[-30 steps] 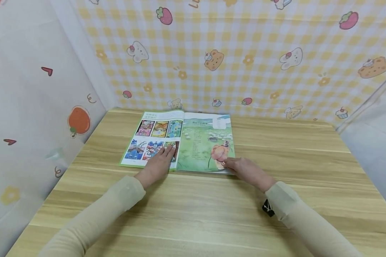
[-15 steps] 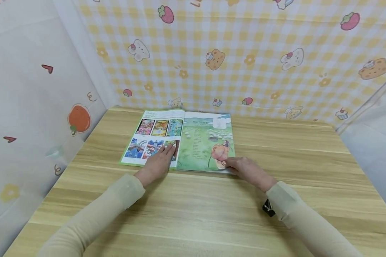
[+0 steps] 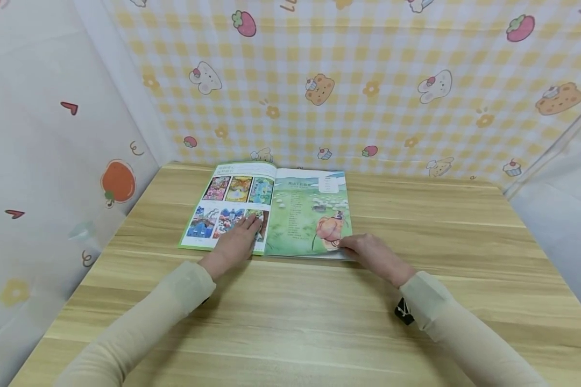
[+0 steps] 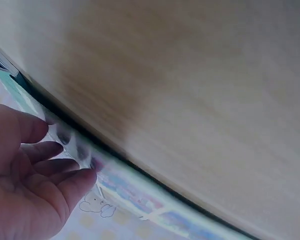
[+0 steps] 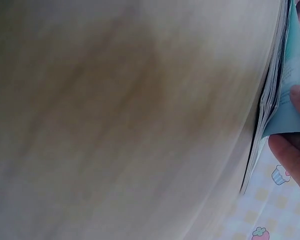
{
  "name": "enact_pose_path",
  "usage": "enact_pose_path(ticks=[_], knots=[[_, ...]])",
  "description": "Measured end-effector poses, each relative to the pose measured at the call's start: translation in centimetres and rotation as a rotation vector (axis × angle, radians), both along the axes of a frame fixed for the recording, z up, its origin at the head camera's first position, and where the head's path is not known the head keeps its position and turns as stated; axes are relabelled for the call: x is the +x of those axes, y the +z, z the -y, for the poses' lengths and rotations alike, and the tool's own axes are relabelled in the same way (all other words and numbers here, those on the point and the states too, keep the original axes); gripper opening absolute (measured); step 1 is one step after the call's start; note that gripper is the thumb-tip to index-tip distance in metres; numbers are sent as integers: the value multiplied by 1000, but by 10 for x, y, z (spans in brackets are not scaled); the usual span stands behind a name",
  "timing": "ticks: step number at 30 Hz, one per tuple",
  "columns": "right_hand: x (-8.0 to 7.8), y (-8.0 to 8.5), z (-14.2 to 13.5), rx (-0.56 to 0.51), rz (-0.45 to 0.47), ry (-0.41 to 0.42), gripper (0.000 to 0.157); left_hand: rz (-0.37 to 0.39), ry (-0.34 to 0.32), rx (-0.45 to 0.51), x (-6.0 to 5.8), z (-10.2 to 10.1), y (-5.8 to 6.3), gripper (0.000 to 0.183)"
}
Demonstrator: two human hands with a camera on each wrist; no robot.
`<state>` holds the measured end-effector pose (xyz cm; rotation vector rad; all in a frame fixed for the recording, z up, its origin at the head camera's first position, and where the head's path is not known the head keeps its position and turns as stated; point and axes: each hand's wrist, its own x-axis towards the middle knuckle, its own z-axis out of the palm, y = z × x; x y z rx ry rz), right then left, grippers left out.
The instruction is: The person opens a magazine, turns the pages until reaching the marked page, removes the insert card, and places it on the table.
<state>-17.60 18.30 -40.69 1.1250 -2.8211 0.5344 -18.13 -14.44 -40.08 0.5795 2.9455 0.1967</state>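
Observation:
An open picture book [image 3: 290, 215] lies near the back of the table, its left page printed with several colourful pictures and its right page with a green meadow and a large pink flower. My left hand [image 3: 234, 244] rests on the lower part of the left page, close to the fold; the left wrist view shows its fingertips touching the paper. At the lower right corner, my right hand [image 3: 370, 255] pinches the meadow page [image 5: 290, 117]. In the right wrist view the thumb is over that page and a finger beneath it, with the corner lifted off the pages below.
The wood-grain table [image 3: 290, 322] stretches in front of the book and to both sides. A yellow-checked cloth [image 3: 290, 80] with cartoon prints hangs just behind it. A white printed cloth [image 3: 43, 161] closes off the left side.
Both hands stay in nearly the same places on the book. The lower right corner of the meadow page looks slightly more raised, and the head view has shifted a little.

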Motion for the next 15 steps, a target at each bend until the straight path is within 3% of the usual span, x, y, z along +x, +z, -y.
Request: enact_pose_path(ticks=[8, 15], knots=[[2, 2, 0, -38, -70, -26, 12, -138, -67, -22, 1, -8, -1, 51], [3, 2, 0, -79, -157, -26, 13, -88, -95, 32, 4, -31, -2, 60]])
